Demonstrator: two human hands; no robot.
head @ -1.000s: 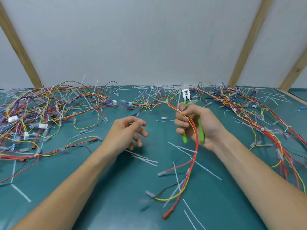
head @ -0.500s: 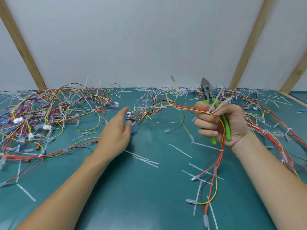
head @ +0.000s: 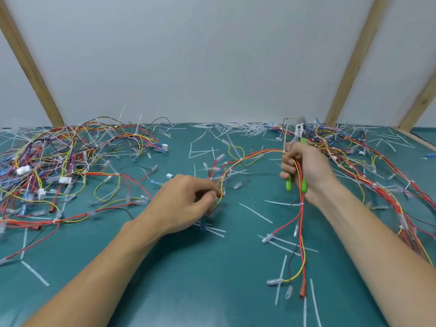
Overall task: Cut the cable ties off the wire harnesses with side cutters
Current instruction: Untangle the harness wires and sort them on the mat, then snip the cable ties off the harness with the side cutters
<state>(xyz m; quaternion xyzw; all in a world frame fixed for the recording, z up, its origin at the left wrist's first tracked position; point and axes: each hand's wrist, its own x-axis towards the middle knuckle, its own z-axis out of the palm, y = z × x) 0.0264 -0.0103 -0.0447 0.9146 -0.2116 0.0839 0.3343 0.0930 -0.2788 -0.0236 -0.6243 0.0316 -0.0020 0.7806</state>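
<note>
The wire harness (head: 259, 156) is a thin bunch of red and yellow wires with a black one mixed in. It is held up over the green table (head: 165, 291), between the two hands. Small white cable ties (head: 301, 204) are wrapped around it. Little clear and red plugs hang at its ends.

The right hand (head: 304, 168) is up off the table with its fingers curled tight. It grips the side cutters (head: 297, 159) and the harness together. The cutters have bright green handles and a grey head. They stand almost straight up, head pointing away from the person and handles pointing down toward the table.

The left hand (head: 186, 204) is low, close to the table, to the left of the cutters. Its back faces up and its fingers are bent. The fingertips pinch the harness wires.

From the left hand the harness climbs in a bend up to the right hand. Then it drops straight down below the cutters, with its ends near the table.

Far to the left of the cutters is a big pile of wires (head: 59, 166). Another wire pile (head: 377, 166) lies just to the right of them. Cut white tie bits (head: 256, 213) lie all over the table.
</note>
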